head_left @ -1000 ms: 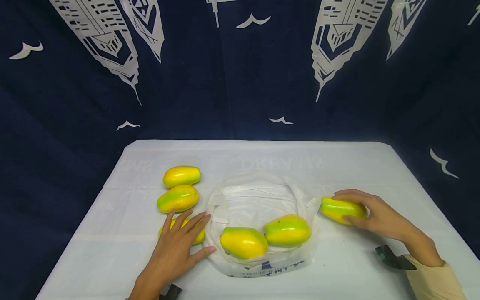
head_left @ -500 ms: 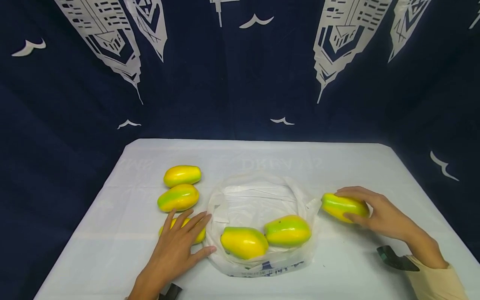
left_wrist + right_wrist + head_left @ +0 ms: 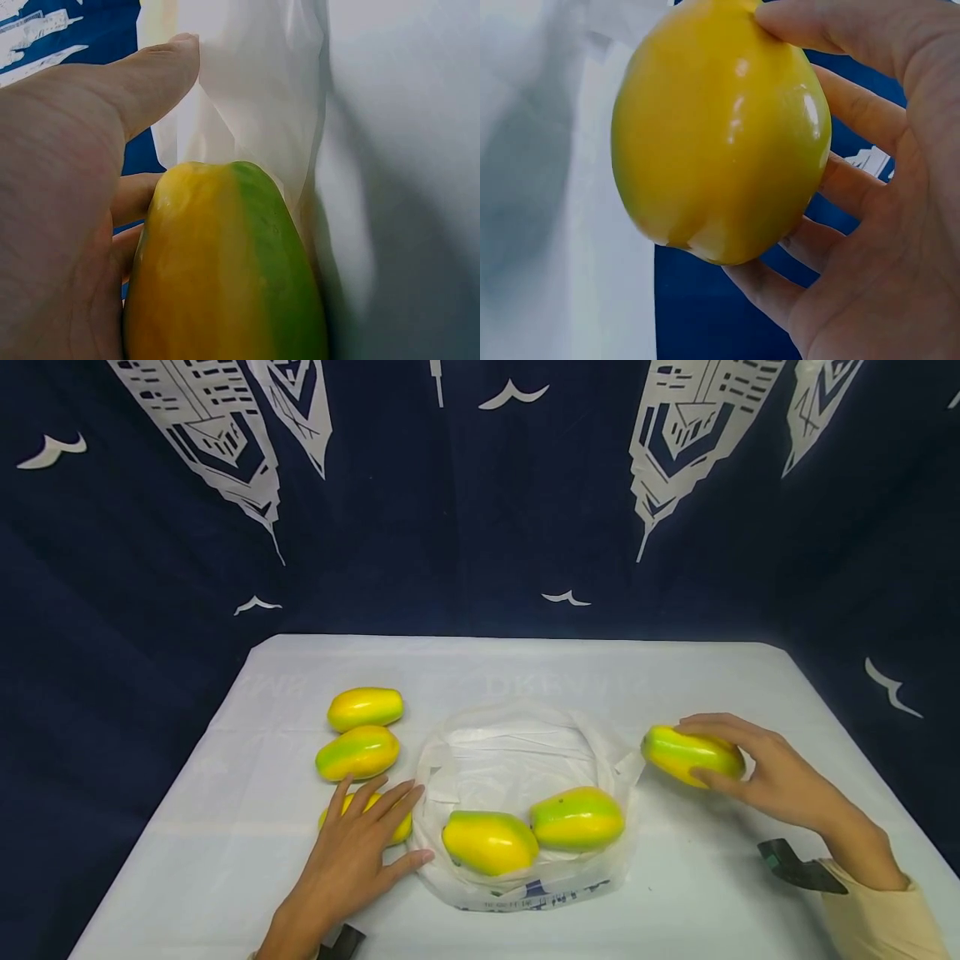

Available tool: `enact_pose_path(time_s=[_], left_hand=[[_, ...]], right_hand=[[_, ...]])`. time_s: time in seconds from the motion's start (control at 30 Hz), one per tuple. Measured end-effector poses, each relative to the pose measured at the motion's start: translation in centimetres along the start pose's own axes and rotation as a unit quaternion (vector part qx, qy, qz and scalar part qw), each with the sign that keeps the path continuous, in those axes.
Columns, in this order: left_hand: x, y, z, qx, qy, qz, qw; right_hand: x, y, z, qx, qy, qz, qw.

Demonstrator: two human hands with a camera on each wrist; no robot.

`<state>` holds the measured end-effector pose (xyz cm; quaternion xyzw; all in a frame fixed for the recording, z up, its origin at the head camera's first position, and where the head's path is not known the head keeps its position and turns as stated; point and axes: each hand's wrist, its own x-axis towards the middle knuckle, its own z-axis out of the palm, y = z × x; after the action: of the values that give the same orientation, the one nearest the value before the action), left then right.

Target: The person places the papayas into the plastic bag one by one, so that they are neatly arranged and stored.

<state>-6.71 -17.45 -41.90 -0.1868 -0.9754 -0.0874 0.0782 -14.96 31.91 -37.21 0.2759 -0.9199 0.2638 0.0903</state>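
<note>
My right hand (image 3: pixel 783 772) grips a yellow-green papaya (image 3: pixel 686 755) between thumb and fingers, off the table at the right of the plastic bag. The right wrist view shows the thumb and fingers round this papaya (image 3: pixel 720 142). The white plastic bag (image 3: pixel 525 893) lies with its mouth wide, and two papayas (image 3: pixel 489 843) sit inside near its front. My left hand (image 3: pixel 348 860) is spread over another papaya (image 3: pixel 401 828) at the bag's left, its fingers fairly straight and fingertips by the bag's rim. In the left wrist view that papaya (image 3: pixel 225 270) lies beside the palm.
Two more papayas, a rear one (image 3: pixel 365 709) and a nearer one (image 3: pixel 358 752), lie beyond my left hand. All this is on a white-covered table (image 3: pixel 712 685). A dark blue printed cloth (image 3: pixel 465 510) hangs behind the table.
My right hand has raised the papaya it grips, moving it up and slightly away from the front. The left hand, the bag and the other papayas stay in place.
</note>
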Motion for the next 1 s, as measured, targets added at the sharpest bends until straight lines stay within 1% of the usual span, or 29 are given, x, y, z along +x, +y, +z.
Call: enact_pose_path(time_s=[0.2, 0.47, 0.6, 0.7, 0.87, 1.0], left_hand=[[0.0, 0.0, 0.0, 0.0, 0.006, 0.003, 1.0], [0.0, 0.0, 0.1, 0.002, 0.001, 0.001, 1.0], [0.1, 0.0, 0.2, -0.001, 0.002, 0.001, 1.0], [0.2, 0.0, 0.2, 0.0, 0.004, 0.002, 1.0], [0.2, 0.0, 0.2, 0.003, 0.007, 0.003, 1.0], [0.1, 0.0, 0.1, 0.003, 0.003, 0.002, 1.0]], right_hand=[[0.8, -1.0, -0.1, 0.0, -0.005, 0.012, 0.9999], [2.3, -2.4, 0.6, 0.013, -0.006, 0.014, 0.9998], [3.2, -2.9, 1.2, 0.012, -0.017, -0.003, 0.9998], [3.9, -3.2, 1.8, 0.024, -0.024, -0.013, 0.9993], [4.7, -3.8, 2.7, 0.033, -0.047, -0.023, 0.9981], [5.2, -4.2, 3.3, 0.036, -0.064, -0.036, 0.9967]])
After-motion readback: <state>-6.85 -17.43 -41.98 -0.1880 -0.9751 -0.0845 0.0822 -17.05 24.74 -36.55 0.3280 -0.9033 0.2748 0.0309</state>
